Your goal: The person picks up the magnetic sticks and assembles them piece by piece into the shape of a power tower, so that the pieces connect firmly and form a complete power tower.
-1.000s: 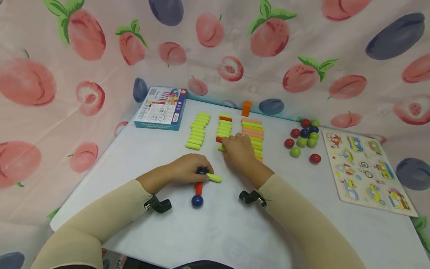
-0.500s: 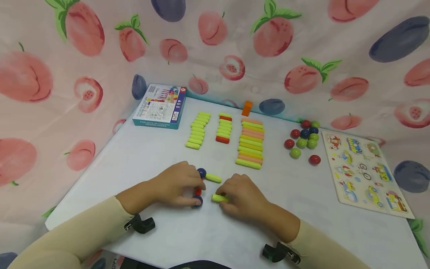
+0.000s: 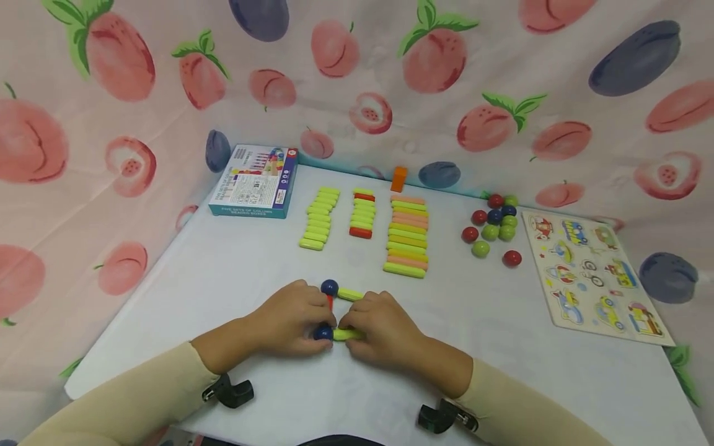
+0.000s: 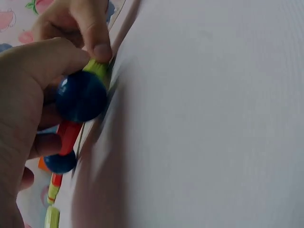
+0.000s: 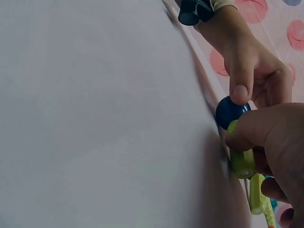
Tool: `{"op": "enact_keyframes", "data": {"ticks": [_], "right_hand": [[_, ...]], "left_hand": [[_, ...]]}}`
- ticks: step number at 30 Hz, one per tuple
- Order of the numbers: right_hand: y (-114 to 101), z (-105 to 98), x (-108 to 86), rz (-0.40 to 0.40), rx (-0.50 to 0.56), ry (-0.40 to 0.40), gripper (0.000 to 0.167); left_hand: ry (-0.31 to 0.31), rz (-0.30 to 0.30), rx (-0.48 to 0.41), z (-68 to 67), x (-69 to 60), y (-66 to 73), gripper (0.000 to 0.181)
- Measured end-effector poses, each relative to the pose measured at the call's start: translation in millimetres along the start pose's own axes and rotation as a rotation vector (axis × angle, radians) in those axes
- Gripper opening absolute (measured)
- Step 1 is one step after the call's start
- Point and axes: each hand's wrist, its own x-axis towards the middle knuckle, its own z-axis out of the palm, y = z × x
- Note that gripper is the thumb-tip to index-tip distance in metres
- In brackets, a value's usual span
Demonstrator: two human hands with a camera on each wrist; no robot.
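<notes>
My left hand grips the near dark blue ball between thumb and fingers. A red stick joins that ball to a far blue ball. From the far ball a yellow-green stick points right, its end partly behind my right hand. My right hand pinches another yellow-green stick, whose tip meets the near ball in the head view. How deep the tip sits in the ball is hidden by the fingers.
Behind the hands lie a left row, a middle row and a right row of coloured sticks. Loose balls and a picture puzzle board are at right. A box and an orange block stand at the back.
My right hand took a yellow-green stick from the middle row and brought it to the near blue ball. The left hand shifted from the far ball to the near one.
</notes>
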Motion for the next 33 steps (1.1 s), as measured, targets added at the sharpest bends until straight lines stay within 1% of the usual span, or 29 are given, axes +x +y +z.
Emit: {"op": "enact_keyframes", "data": {"ticks": [2,4,5,6,7,8,9,10,12,13,14,15,17,18,19,21,23,24,26,27,28,30,32,33], "right_hand": [[1.4,-1.1,-1.1,0.008,0.022,-0.013,0.020],[9.1,-7.0,-4.1,0.013,0.053,-0.044,0.024],[15.7,-12.3,-6.8,0.023,0.063,-0.054,0.026],[24.2,-19.6,-10.7,0.052,0.060,-0.060,0.028],[35.9,-27.7,-16.2,0.088,0.034,-0.046,0.029],[50.7,-36.9,-22.9,0.138,0.000,-0.012,0.030],[67.0,-46.8,-30.7,0.222,-0.048,0.024,0.032],[85.6,-55.8,-39.5,0.300,-0.115,0.080,0.033],[119.7,-74.4,-57.5,0.520,-0.214,0.135,0.037],[136.2,-81.2,-66.4,0.611,-0.260,0.153,0.041],[150.3,-87.1,-74.0,0.689,-0.297,0.152,0.045],[161.8,-91.7,-80.3,0.751,-0.329,0.131,0.049],[176.5,-97.9,-89.8,0.822,-0.363,0.082,0.052],[180.4,-99.4,-92.5,0.833,-0.380,0.069,0.053],[182.5,-98.6,-93.6,0.838,-0.386,0.061,0.052],[180.7,-97.2,-92.9,0.842,-0.379,0.079,0.049],[171.7,-96.8,-90.9,0.826,-0.341,0.144,0.048],[163.9,-95.6,-88.8,0.788,-0.316,0.191,0.048],[141.6,-89.3,-82.8,0.672,-0.245,0.264,0.045],[127.8,-84.0,-79.2,0.596,-0.198,0.284,0.045],[113.8,-76.9,-75.2,0.517,-0.148,0.287,0.044],[85.8,-62.7,-67.7,0.388,-0.060,0.246,0.042],[64.4,-46.7,-60.1,0.330,0.031,0.183,0.042],[56.6,-39.3,-56.3,0.317,0.064,0.160,0.042]], "left_hand": [[-0.006,-0.029,0.023,1.5,2.2,4.2,0.023],[-0.024,-0.072,0.051,2.8,4.5,9.5,0.024],[-0.038,-0.097,0.064,2.9,5.6,12.6,0.025],[-0.053,-0.120,0.076,2.7,6.6,15.7,0.027],[-0.072,-0.140,0.088,2.7,7.7,18.4,0.028],[-0.089,-0.156,0.101,2.3,9.1,21.3,0.030],[-0.102,-0.171,0.113,2.0,10.7,23.9,0.031],[-0.109,-0.184,0.117,1.3,12.8,26.1,0.032],[-0.118,-0.212,0.104,0.1,18.8,27.1,0.031],[-0.119,-0.232,0.092,-0.9,23.0,26.1,0.029],[-0.119,-0.254,0.079,-1.7,27.9,23.4,0.027],[-0.120,-0.281,0.063,-3.0,33.6,19.9,0.027],[-0.149,-0.336,0.046,-5.0,45.6,10.4,0.026],[-0.172,-0.360,0.047,-5.6,51.3,5.8,0.028],[-0.201,-0.384,0.055,-5.4,55.0,1.6,0.029],[-0.257,-0.414,0.068,-3.8,60.4,-4.1,0.031],[-0.294,-0.413,0.082,-0.9,65.8,-9.2,0.028],[-0.302,-0.410,0.081,0.7,67.5,-10.8,0.026],[-0.304,-0.405,0.066,2.7,68.8,-12.7,0.022],[-0.299,-0.401,0.053,3.4,68.6,-13.5,0.020],[-0.296,-0.400,0.039,3.5,67.9,-14.2,0.018],[-0.285,-0.395,-0.002,2.8,68.2,-14.3,0.016],[-0.270,-0.378,-0.033,1.8,68.6,-14.7,0.015],[-0.263,-0.369,-0.048,1.3,69.4,-14.7,0.015]]}}
